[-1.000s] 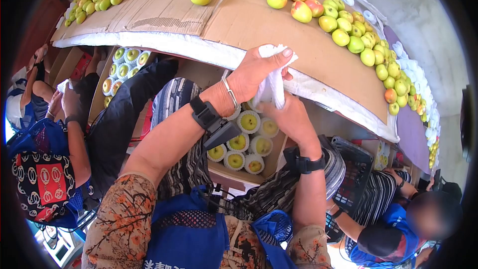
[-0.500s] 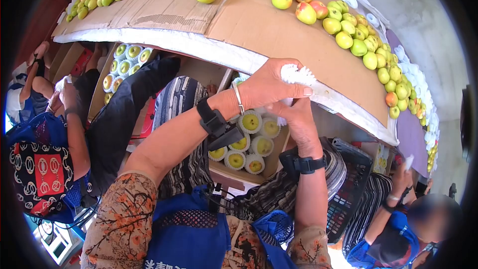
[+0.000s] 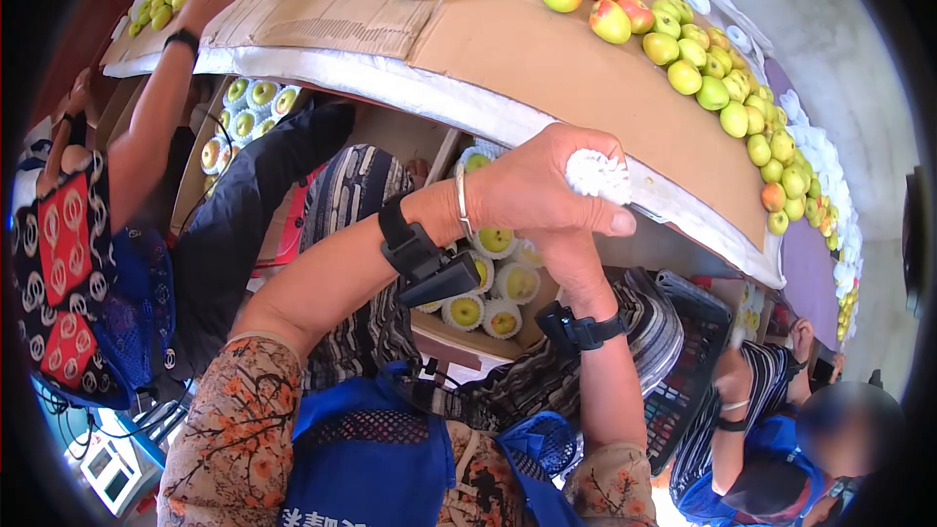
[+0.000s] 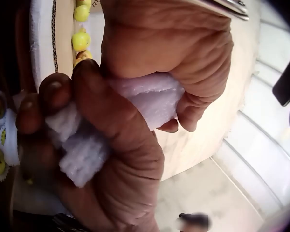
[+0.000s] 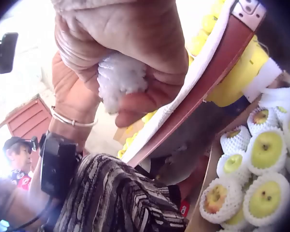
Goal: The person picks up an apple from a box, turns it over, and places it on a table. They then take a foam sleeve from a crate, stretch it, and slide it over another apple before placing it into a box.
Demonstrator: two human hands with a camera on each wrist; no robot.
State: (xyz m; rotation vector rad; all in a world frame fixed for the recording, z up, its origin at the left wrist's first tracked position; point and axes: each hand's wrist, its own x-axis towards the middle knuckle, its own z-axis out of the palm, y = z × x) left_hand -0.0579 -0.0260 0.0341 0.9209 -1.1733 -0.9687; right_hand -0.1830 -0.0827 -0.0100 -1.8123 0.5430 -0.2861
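The left hand (image 3: 537, 181) and right hand (image 5: 135, 41) both grip the white, knobbly foam-net bundle (image 3: 597, 177) between them — near the brown cardboard-covered table's (image 3: 547, 68) front edge. Uneven tugging might tear the mesh; a slackened grip could drop it — perhaps onto the yellow-green, foam-sleeved apples (image 3: 463, 311) below.

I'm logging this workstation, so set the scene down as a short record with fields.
Left hand: grips a white foam net
Right hand: grips the same net, under the left hand
Net state: bunched; whether anything is inside, cannot tell
Carton: below the table edge, holding foam-netted apples
Cardboard-covered table: bears loose apples
Black plastic crate: right of the carton
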